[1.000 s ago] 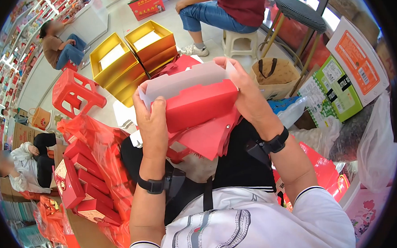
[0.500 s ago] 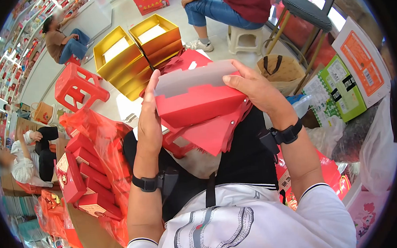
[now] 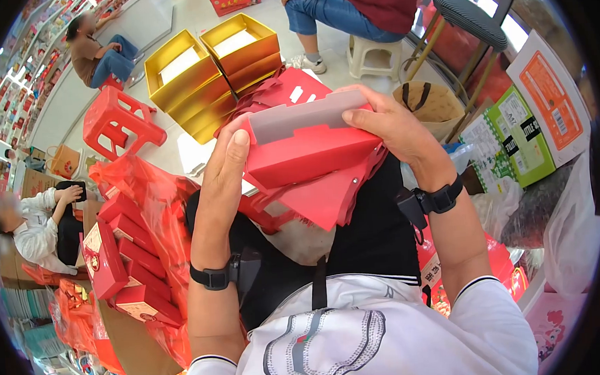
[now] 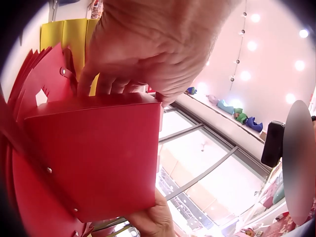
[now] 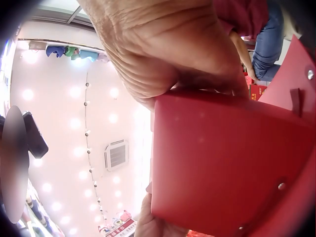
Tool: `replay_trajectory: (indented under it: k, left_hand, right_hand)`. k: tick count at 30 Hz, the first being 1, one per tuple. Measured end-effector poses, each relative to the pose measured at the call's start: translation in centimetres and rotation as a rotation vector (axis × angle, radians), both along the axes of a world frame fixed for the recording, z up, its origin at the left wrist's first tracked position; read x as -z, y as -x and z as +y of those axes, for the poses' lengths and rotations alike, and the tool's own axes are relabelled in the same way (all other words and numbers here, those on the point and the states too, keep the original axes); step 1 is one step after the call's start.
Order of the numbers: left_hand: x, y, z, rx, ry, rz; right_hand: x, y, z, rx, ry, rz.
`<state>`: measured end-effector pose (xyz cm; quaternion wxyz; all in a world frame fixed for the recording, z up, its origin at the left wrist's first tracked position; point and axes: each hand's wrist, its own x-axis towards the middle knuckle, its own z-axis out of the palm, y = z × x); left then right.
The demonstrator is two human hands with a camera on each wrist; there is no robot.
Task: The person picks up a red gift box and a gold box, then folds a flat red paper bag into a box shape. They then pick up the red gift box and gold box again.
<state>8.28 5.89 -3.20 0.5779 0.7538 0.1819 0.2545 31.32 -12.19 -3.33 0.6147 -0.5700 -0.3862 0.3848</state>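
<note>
A red cardboard box [image 3: 312,154], its grey-white inside showing at the raised flaps, is held above the lap between both hands. My left hand [image 3: 219,181] grips its left end, thumb on the near side. At the other end my right hand [image 3: 393,128] holds on, with its thumb over the top edge and its fingers behind. Below the box are layered flat red sheets [image 3: 328,201] with metal snaps. In the left wrist view the left palm [image 4: 153,54] lies along the box's end. The right palm [image 5: 168,44] covers the opposite end in the right wrist view.
Gold open boxes [image 3: 182,75] are stacked ahead, with a red stool [image 3: 123,122] to their left. Finished-looking red boxes [image 3: 141,264] lie on the left by red plastic [image 3: 158,195]. A paper bag [image 3: 432,113] and a green carton [image 3: 518,135] stand on the right. Other people sit nearby.
The left hand straightened along the box's left end, then came back round it. The right thumb moved from the right end onto the top edge. The box shifted slightly right.
</note>
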Motion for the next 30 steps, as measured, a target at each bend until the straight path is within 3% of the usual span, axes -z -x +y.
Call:
replay_trajectory:
  k: [6,9,12,18,24,27,30]
  left_hand:
    - [1.0,0.1,-1.0,-0.006,-0.008,-0.186]
    - [0.5,-0.2,-2.3,-0.048,-0.124,-0.065]
    - [-0.4,-0.2,-2.2,-0.053,0.005,-0.007]
    - [-1.2,-0.6,-3.2,-0.125,-0.269,0.065]
    - [1.0,-0.4,-1.8,0.048,0.057,-0.222]
    - [0.0,-0.3,-1.5,0.019,-0.163,-0.021]
    - [-0.4,-0.3,-0.9,-0.015,-0.165,0.069]
  right_hand:
    - [-0.4,0.6,0.0,0.035,-0.019,0.128]
    - [0.2,0.3,0.0,0.017,-0.020,0.102]
    - [-0.2,0.7,-0.1,0.017,0.003,0.053]
    - [0.6,0.0,0.1,0.015,0.000,0.016]
    - [1.5,-0.4,0.1,0.076,0.034,0.002]
    - [0.1,-0.2,-0.1,-0.027,0.062,-0.040]
    - [-0.2,-0.3,0.1,-0.022,0.111,-0.174]
